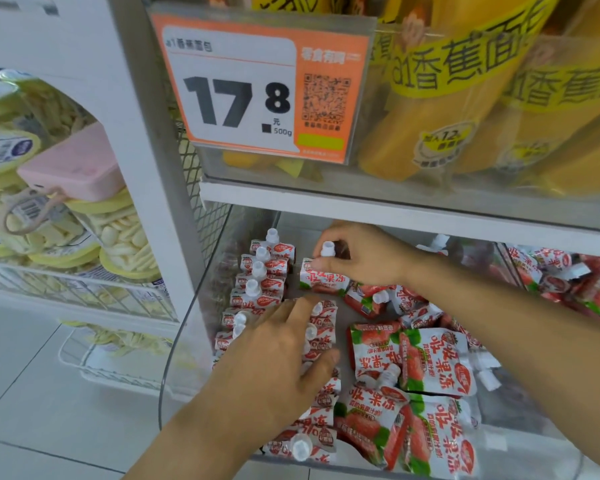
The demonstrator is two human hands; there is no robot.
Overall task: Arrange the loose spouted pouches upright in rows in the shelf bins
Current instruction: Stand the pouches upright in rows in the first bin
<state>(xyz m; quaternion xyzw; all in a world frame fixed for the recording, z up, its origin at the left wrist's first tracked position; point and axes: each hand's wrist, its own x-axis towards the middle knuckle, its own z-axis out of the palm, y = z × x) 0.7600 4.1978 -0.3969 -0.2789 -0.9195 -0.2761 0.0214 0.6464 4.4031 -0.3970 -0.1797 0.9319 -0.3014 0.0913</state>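
— While my right hand (364, 258) pinches a white-capped strawberry pouch (321, 277) upright at the clear plastic bin's (184, 327) back, where's your left?
— My left hand (274, 355) lies flat, fingers spread, on the upright row (260, 275).

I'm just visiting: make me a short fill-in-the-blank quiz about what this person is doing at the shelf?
1. The right hand holds a strawberry pouch near its white ____.
2. The left hand rests on the ____ pouches in rows.
3. The price tag shows 17.____ .
4. The loose pouches lie to the ____ of the rows.

Missing: spout; upright; 8; right
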